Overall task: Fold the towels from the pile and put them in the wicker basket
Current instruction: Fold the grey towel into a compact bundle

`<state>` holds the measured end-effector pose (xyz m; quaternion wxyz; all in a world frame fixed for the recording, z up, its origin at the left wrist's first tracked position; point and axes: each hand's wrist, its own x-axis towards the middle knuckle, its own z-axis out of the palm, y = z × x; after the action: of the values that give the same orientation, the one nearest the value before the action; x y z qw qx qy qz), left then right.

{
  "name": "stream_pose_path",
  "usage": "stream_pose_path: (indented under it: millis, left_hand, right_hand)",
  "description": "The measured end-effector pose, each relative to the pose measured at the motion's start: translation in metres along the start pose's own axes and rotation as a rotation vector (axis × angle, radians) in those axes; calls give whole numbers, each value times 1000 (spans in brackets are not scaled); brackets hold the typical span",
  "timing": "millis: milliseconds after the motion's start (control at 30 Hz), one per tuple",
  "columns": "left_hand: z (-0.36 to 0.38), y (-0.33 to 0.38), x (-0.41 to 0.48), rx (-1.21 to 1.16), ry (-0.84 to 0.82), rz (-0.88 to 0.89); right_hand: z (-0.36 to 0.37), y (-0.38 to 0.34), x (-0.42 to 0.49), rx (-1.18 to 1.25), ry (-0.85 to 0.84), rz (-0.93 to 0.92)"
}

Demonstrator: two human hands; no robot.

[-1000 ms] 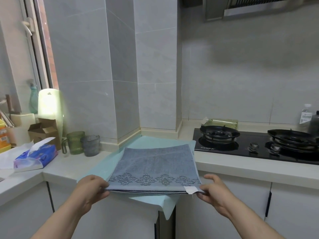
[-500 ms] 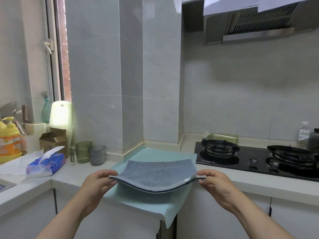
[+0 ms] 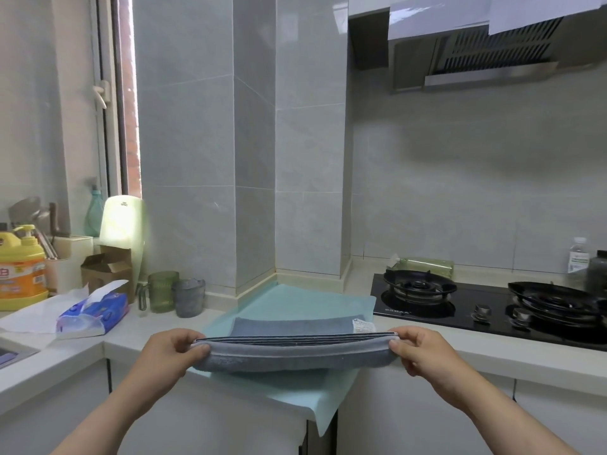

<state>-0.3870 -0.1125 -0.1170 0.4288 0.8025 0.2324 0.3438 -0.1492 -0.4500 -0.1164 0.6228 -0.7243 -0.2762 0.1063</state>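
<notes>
Over the teal mat (image 3: 295,298) on the white table (image 3: 492,357), I've lifted the folded blue-grey terry towel (image 3: 295,353); my left hand (image 3: 167,353) and right hand (image 3: 423,353) pinch its ends. Folding seems done; basket next.

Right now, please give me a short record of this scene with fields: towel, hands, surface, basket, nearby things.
towel: grey-blue towel, folded, near edge raised
hands: left hand pinches its left end; right hand pinches its right end
surface: pale green mat beneath the towel
basket: not in view
nearby: gas stove at right, tissue pack at left
</notes>
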Motion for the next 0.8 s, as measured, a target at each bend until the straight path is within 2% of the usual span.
stream_pose_path:
  millis: [100, 300, 533, 800]
  left_hand:
    - [-2, 5, 7, 36, -45, 10]
    - [16, 4, 38, 58, -21, 21]
    - [50, -20, 91, 81, -24, -110]
    - [85, -45, 153, 239, -113, -215]
  right_hand:
    - [-4, 1, 6, -43, 4, 1]
    - [3, 2, 32, -88, 84, 33]
    - [13, 17, 89, -248, 98, 153]
    - [15, 46, 159, -396, 65, 165]
